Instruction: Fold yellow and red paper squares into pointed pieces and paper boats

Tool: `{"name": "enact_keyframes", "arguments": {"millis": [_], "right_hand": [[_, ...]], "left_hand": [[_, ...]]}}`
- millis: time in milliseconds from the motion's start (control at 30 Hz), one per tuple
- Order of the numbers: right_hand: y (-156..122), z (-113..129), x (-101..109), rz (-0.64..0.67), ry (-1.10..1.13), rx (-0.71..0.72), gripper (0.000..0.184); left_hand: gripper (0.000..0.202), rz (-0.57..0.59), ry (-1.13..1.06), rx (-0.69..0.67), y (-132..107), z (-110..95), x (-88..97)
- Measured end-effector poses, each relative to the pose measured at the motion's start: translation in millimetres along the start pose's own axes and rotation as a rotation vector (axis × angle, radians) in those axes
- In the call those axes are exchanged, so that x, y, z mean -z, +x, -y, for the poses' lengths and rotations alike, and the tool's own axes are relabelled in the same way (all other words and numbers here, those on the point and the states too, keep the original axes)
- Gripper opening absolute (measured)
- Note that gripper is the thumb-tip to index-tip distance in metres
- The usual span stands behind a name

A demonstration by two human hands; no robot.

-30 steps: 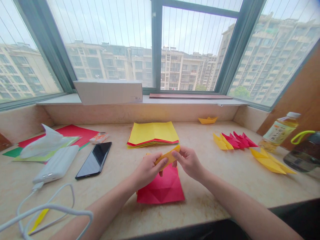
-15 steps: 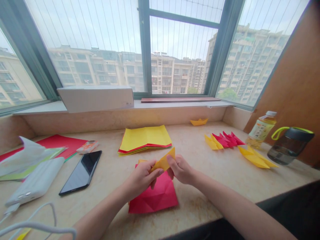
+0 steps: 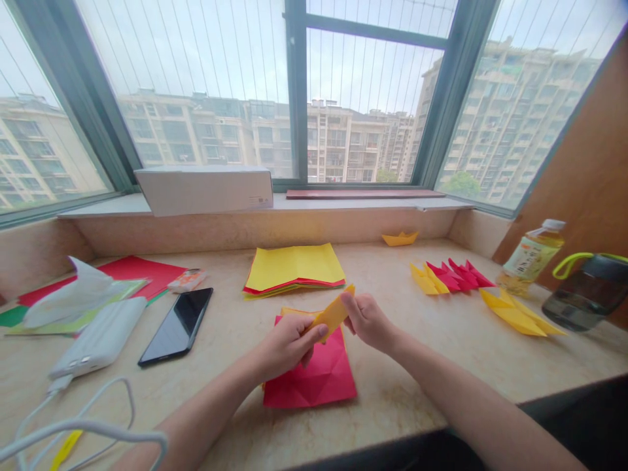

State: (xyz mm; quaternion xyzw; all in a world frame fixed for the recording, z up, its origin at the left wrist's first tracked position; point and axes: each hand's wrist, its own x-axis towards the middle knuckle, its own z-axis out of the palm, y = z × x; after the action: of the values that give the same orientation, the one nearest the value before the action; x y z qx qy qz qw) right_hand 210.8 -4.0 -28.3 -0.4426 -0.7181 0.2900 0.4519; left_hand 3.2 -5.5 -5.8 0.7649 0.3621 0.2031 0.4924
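A small folded piece of yellow paper is held in the air between my two hands. My left hand grips its lower left end, thumb on top. At the upper right end, my right hand pinches the paper between thumb and fingers. Beneath them lies a creased sheet of red paper, with yellow paper showing under its edges. Behind my hands is a stack of yellow and red sheets.
Folded paper boats stand at the right: a yellow one, red ones and a larger yellow one. Beyond are a drink bottle and a dark cup. At left lie a phone, a white power bank and cables.
The view has shifted slightly, so things on the counter appear further right. The folded yellow paper stays in both hands, and more of its flat face now shows between them.
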Motion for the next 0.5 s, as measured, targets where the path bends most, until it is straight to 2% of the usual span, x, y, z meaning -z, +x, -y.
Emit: {"name": "enact_keyframes", "arguments": {"millis": [200, 300, 400, 500], "right_hand": [[0, -1, 4, -0.025, -0.016, 0.073, 0.075], [1, -3, 5, -0.019, -0.022, 0.054, 0.072], [4, -2, 9, -0.058, -0.008, 0.088, 0.057], [6, 3, 15, -0.111, -0.077, 0.164, 0.033]], "left_hand": [[0.046, -0.038, 0.064, -0.009, 0, 2, -0.6], [0.047, -0.082, 0.187, -0.058, 2, 5, 1.3], [0.044, -0.207, 0.466, -0.157, 4, 7, 7.4], [0.038, -0.316, 0.715, -0.158, 5, 10, 15.6]]}}
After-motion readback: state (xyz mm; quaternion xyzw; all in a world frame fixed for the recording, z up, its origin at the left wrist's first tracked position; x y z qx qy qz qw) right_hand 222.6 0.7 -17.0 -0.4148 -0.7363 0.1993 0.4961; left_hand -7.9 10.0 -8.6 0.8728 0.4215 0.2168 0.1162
